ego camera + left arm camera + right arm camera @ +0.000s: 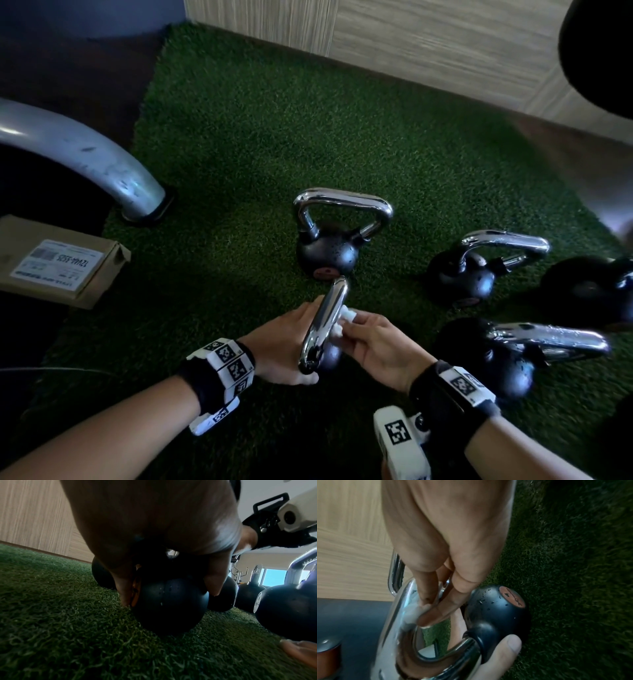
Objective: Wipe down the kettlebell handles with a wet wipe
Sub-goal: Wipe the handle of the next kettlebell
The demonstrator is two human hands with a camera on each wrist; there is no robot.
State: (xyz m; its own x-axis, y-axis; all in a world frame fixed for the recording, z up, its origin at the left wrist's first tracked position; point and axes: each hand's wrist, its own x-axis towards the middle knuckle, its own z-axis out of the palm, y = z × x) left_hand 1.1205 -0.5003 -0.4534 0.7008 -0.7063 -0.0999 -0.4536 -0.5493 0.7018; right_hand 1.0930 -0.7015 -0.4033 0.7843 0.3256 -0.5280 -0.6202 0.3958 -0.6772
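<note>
The left hand (286, 346) holds a kettlebell (327, 353) by its black ball, with the fingers curled round it and the thumb by the handle's foot. The kettlebell sits near the front edge of the green mat (308, 120), tipped so its shiny handle (325, 318) points up at the head camera. The right hand (376, 346) pinches a white wipe (344, 318) in its fingertips and presses it on the inner side of the handle. In the right wrist view the ball has a round orange mark (511, 596) with dark writing too small to read, and small drops of water.

One more kettlebell (334, 236) stands upright in the middle of the mat. Three others (479, 270) sit by the right edge, handles shiny and wet.

Off the left edge lies a brown box (65, 263). Its white label (56, 262) is upside down; it looks like "12V44-5525", but the rest is too small to read. A grey metal tube (102, 164) curves down by the mat's left edge
</note>
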